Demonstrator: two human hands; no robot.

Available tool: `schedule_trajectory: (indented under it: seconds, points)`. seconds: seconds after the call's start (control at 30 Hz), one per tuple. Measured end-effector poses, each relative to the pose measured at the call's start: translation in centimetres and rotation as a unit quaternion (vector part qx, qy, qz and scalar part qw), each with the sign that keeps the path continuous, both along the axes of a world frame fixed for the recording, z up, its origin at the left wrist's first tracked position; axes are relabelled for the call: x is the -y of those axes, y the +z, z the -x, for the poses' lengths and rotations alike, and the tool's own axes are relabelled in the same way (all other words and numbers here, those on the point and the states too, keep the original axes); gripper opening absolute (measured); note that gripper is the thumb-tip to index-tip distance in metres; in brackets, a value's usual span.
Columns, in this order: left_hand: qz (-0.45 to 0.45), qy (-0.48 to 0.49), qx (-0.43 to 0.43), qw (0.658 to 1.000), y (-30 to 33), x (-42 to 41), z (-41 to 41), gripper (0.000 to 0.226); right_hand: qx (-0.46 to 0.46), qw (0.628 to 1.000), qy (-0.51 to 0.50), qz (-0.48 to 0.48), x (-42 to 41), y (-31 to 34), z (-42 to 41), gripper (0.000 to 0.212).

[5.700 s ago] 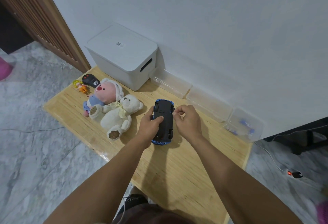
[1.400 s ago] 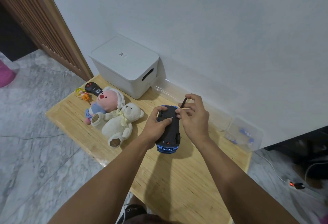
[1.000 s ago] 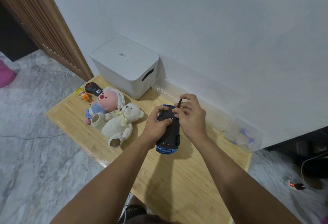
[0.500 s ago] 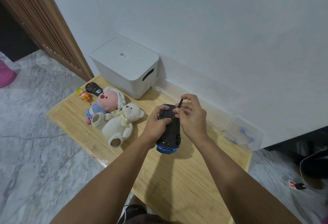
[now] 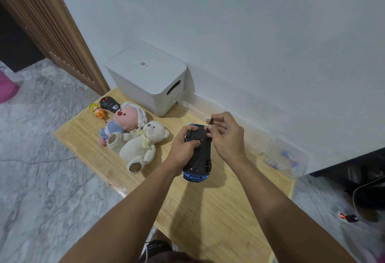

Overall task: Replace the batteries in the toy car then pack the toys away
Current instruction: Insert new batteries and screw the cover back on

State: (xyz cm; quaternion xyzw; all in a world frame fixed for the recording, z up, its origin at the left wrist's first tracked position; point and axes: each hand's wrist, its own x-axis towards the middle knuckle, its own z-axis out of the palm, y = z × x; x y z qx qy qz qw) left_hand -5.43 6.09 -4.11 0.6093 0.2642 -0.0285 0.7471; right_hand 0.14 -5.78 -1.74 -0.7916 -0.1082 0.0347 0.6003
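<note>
– What has changed since a moment ago?

– Very little. Your left hand (image 5: pixel 183 148) still grips the upturned toy car (image 5: pixel 199 154) at its left side, holding it just above the tabletop (image 5: pixel 208 210), thumb across the black underside. Your right hand (image 5: pixel 226 137) still pinches a thin dark screwdriver (image 5: pixel 210 124) in its fingers (image 5: pixel 216 126), the tip on the far end of the underside. Half a second back the tool and both hands sat almost the same; some seconds earlier the car lay lower and nearer the white bear (image 5: pixel 141 146).

– What can't you make out?

– The tool's tip is hidden by your fingers, so you cannot tell what it touches. The car's left flank is covered by your palm. The clear box (image 5: pixel 285 158) at the wall holds small blue and white pieces, too blurred to name. The pink plush (image 5: pixel 123 121) partly hides the black remote (image 5: pixel 108 104), and the small doll (image 5: pixel 96 111) beside it is tiny. The white bin (image 5: pixel 145 77) is lidded.
</note>
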Motion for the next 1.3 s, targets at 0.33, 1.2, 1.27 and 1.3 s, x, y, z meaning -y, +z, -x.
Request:
schedule_trajectory:
  seconds: [0.33,1.2,1.27,1.3]
  points:
    - [0.007,0.002,-0.005,1.0,-0.1,0.3,0.1,0.034,0.012,0.998,0.015,0.06,-0.1,0.2,-0.6,0.02]
    - [0.01,0.011,-0.015,1.0,0.1,0.2,0.6,0.034,0.007,0.998,0.009,0.062,-0.2,0.2,-1.1,0.011]
    - [0.012,0.012,-0.014,1.0,0.2,0.1,0.5,0.034,0.013,0.998,0.009,0.068,-0.2,0.1,-1.0,0.014]
    - [0.011,0.012,-0.014,1.0,0.2,0.1,0.5,0.035,0.018,0.997,0.016,0.072,-0.2,0.1,-1.0,0.019]
